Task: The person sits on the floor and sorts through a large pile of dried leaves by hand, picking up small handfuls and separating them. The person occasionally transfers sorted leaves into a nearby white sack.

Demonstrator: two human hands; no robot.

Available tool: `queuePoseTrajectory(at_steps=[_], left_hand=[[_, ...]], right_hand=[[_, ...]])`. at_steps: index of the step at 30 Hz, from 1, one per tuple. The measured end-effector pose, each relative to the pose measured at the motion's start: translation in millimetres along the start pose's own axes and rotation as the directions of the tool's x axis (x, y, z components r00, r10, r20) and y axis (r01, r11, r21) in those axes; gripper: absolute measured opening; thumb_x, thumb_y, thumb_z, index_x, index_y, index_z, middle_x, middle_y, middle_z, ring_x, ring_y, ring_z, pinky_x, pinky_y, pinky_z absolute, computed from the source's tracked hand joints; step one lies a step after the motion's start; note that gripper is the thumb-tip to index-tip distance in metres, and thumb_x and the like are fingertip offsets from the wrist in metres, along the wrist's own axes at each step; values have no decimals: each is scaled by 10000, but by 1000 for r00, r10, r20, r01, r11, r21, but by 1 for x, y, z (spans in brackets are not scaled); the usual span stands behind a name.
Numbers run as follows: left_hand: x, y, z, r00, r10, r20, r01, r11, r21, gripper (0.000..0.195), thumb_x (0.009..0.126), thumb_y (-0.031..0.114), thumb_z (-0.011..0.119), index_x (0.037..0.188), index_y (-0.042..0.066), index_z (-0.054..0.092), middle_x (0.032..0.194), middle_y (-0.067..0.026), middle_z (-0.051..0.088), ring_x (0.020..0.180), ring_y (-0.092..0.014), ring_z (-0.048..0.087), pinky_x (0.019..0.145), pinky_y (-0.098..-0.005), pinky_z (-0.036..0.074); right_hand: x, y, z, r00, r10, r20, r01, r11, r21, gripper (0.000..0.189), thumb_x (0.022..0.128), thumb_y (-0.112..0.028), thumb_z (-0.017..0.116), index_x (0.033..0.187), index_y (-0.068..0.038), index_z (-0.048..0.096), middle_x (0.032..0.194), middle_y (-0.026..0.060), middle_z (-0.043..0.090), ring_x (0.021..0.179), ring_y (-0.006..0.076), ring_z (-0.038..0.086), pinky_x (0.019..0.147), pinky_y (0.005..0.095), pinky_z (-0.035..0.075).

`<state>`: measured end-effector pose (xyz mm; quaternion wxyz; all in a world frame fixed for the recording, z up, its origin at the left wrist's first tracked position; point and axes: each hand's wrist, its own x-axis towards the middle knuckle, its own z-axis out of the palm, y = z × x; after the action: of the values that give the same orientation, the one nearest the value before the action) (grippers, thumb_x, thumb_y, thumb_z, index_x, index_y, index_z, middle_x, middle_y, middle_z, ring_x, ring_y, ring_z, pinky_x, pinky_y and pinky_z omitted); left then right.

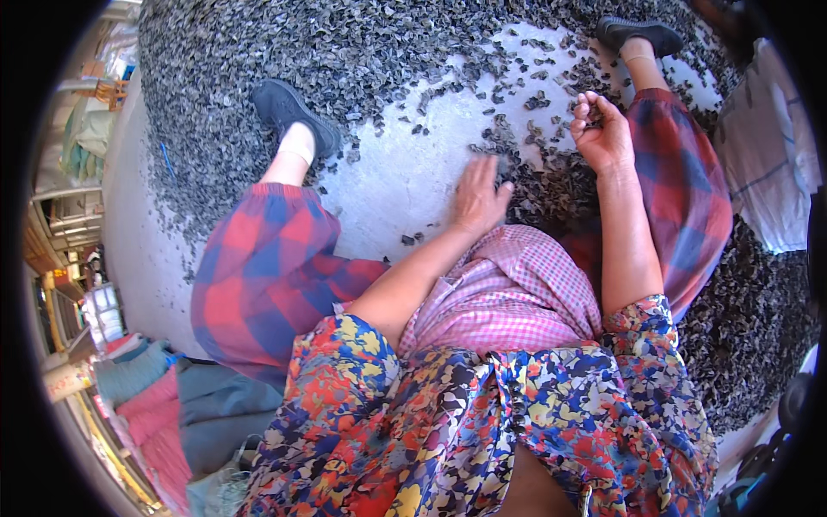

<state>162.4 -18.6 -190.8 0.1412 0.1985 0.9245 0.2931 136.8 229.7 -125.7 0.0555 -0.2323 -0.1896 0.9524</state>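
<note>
Dark, curled dried pieces that look like black fungus [549,184] lie in a loose heap between the person's legs. At the heap's left edge is my left hand [479,197], palm down and slightly blurred, low over the pale floor [400,174], with its thumb apart from the fingers. My right hand [602,134] is raised above the heap's right side, palm turned up and fingers curled. A dark spot shows between its thumb and fingers; whether that is a held piece or the background cannot be told.
A broad layer of the same pieces [213,39] spreads ahead, around both dark shoes [294,113] [639,35]. More pieces [743,336] lie at the right, below a white woven sack [765,155]. Folded blue and pink cloth [155,400] lies at the lower left.
</note>
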Motion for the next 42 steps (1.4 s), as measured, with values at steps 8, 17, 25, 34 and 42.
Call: queuePoseTrajectory(at_steps=[8,17,25,34,42], left_hand=[[-30,54,29,850,526,-3,-525,848,73,646,786,374,624,1327,87,418,1411,-173,314,1308,-338,305,1003,-505,308],[-46,49,31,789,595,152,-605,796,20,480,821,262,546,1266,92,486,1347,-134,415,1198,-276,452,896,-389,413],[-49,18,0,898,411,-156,-409,911,47,291,774,203,589,1027,66,553,1104,-117,534,1007,-280,543,783,-412,469],[-61,-64,-98,687,-727,-20,715,670,198,445,869,319,510,1191,12,495,1134,-230,590,1071,-344,574,918,-424,440],[-28,0,-16,989,148,-24,-150,975,-163,681,771,348,684,1314,46,403,1271,-198,482,1142,-338,496,955,-394,408]], right_hand=[[-37,-4,41,981,-29,191,28,1000,11,152,908,-163,469,910,-48,569,848,71,612,705,176,566,587,293,440],[-83,17,111,944,-9,330,28,998,-51,138,905,-149,489,958,-41,556,768,24,528,676,147,502,579,279,407],[-79,37,135,902,42,430,-13,998,-68,154,874,-85,494,991,-3,551,793,42,530,692,153,497,595,278,401],[-84,44,143,878,144,457,-126,989,-71,157,895,-90,503,1013,2,550,831,51,533,711,155,489,607,281,395],[-150,-37,176,761,-18,649,67,997,-50,153,915,-49,443,1023,49,487,843,52,462,686,129,438,618,287,338]])
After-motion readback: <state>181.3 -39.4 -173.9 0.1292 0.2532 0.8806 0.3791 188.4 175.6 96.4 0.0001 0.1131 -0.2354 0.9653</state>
